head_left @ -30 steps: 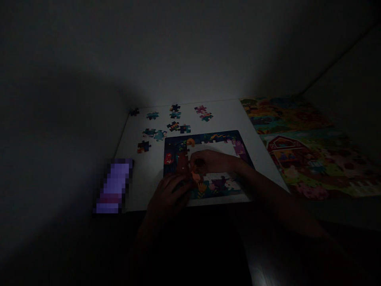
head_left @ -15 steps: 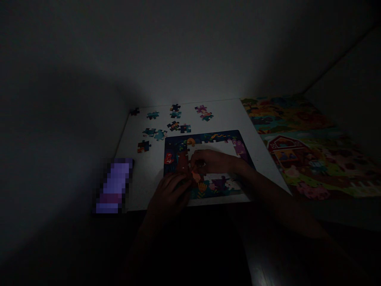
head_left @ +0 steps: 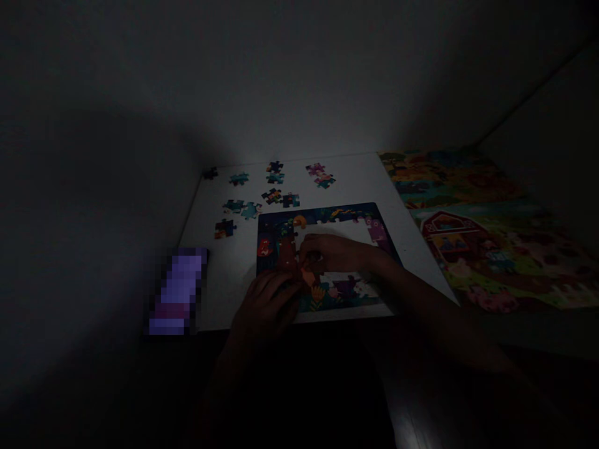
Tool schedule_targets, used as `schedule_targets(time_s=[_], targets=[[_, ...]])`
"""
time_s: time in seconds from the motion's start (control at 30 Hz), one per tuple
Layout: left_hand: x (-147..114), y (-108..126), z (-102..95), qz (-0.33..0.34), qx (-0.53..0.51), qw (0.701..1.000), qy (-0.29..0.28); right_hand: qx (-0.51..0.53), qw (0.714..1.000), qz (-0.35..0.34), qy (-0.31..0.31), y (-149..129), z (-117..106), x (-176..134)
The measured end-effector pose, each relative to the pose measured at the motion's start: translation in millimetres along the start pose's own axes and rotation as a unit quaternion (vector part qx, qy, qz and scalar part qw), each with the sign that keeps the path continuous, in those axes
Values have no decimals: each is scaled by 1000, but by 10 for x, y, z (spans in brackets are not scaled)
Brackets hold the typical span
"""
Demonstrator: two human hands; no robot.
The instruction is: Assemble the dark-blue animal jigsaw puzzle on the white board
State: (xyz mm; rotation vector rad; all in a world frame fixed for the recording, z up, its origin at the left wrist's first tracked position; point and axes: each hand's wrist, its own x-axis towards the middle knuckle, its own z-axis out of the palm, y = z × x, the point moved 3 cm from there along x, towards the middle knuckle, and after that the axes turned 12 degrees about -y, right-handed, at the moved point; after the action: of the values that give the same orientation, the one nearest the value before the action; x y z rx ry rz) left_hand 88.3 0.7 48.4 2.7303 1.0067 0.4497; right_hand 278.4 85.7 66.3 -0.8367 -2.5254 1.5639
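A dark jigsaw puzzle [head_left: 276, 218] lies on the white table, its joined pieces forming a border around a bare white middle. My right hand [head_left: 332, 252] reaches over that middle from the right. Its thumb and fingertips are pinched on a puzzle piece [head_left: 307, 275] at the inner left side of the border; the fingers cover part of it. Flat across the puzzle's lower left corner rests my left hand [head_left: 271, 296], fingers stretched out and touching the pieces beside the pinched one. The scene is dim, so fine edges are hard to see.
Several loose puzzle pieces [head_left: 251, 210] lie on the white table [head_left: 219, 287] behind and left of the puzzle. A phone with a lit, blurred screen [head_left: 178, 290] is at the left edge. To the right are a farm picture [head_left: 491, 262] and an animal picture [head_left: 449, 178]. Walls stand behind.
Both hands stay almost where they were, the right one still pinching at the same spot. The whole view has shifted very slightly.
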Motion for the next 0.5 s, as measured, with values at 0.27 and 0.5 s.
schedule_targets(time_s=[0.27,0.5], targets=[[-2,-2,3,-5,13,1000,-1,-11,1000,10,4,-21,-9,-6],[4,3,-1,-6,9,1000,-10,-27,1000,15,6,-51,-16,-19]])
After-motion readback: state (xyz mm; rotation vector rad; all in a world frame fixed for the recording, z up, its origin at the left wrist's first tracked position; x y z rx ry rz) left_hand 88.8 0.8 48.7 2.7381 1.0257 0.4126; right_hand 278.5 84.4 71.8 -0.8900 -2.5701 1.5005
